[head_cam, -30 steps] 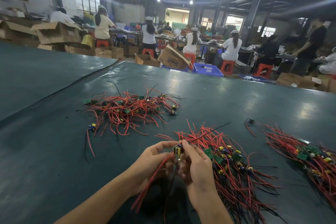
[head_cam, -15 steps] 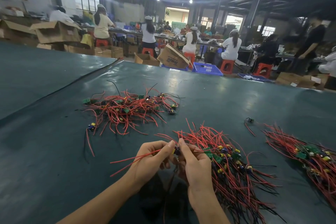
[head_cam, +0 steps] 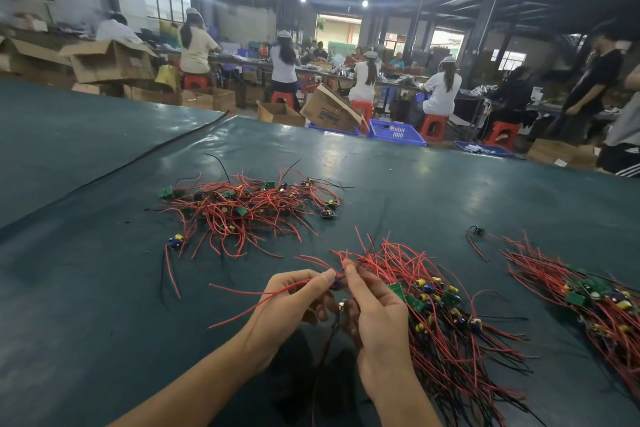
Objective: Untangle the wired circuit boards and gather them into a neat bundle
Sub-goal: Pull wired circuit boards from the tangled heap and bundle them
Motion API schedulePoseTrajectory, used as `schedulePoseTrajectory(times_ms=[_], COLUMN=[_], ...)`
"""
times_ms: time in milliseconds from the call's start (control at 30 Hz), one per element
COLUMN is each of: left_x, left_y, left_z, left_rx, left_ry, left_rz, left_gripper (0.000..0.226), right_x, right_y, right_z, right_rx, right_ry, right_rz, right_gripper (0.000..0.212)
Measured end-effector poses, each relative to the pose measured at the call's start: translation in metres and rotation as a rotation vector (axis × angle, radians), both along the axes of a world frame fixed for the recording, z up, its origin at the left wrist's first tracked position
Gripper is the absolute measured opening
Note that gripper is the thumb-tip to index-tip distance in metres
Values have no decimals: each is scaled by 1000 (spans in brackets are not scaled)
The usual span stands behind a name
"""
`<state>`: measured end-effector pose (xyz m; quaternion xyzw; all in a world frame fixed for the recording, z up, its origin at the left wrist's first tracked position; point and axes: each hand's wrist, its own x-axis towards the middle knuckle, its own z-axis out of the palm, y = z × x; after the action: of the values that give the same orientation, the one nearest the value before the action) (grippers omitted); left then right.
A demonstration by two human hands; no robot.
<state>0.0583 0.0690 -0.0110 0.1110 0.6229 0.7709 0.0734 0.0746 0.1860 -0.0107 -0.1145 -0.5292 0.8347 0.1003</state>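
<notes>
My left hand [head_cam: 294,302] and my right hand [head_cam: 374,312] meet over the near middle of the table, both pinching one small wired circuit board [head_cam: 337,284] between fingertips. Its red wires [head_cam: 249,305] trail out to the left past my left hand. A gathered bundle of boards with red and black wires [head_cam: 446,329] lies just right of my right hand. A tangled heap of wired boards [head_cam: 242,208] sits farther back on the left. Another aligned bundle [head_cam: 588,298] lies at the right edge.
The dark green table [head_cam: 104,288] carries one stray board with wires [head_cam: 477,230] between the two right bundles. A black cord [head_cam: 138,163] runs along a seam at the back left. Beyond the table's far edge are cardboard boxes, blue crates and seated workers.
The board's red wires hung down in front of my hands before; they now swing out sideways to the left. My hands stay together at the same spot.
</notes>
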Motion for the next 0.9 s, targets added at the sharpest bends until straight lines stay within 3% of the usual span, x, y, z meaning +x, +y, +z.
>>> schedulePoseTrajectory(times_ms=[100, 267, 433, 700, 833, 900], left_x=[2, 3, 1, -2, -1, -1], left_y=[1, 0, -1, -3, -1, 0], left_z=[1, -2, 0, 0, -3, -4], left_rx=[-44, -74, -92, -22, -27, -45], left_ry=[34, 48, 27, -9, 15, 42], left_rz=[-42, -28, -6, 15, -34, -46], left_gripper=[32, 32, 27, 20, 25, 24], right_x=[3, 3, -2, -2, 1, 3], right_y=[-5, -5, 1, 5, 0, -3], right_z=[2, 3, -1, 2, 1, 0], right_rx=[118, 145, 45, -170, -66, 92], right_ry=[37, 30, -79, -90, -57, -7], right_rz=[-15, -15, -22, -55, -32, -51], right_gripper=[19, 18, 24, 21, 18, 21])
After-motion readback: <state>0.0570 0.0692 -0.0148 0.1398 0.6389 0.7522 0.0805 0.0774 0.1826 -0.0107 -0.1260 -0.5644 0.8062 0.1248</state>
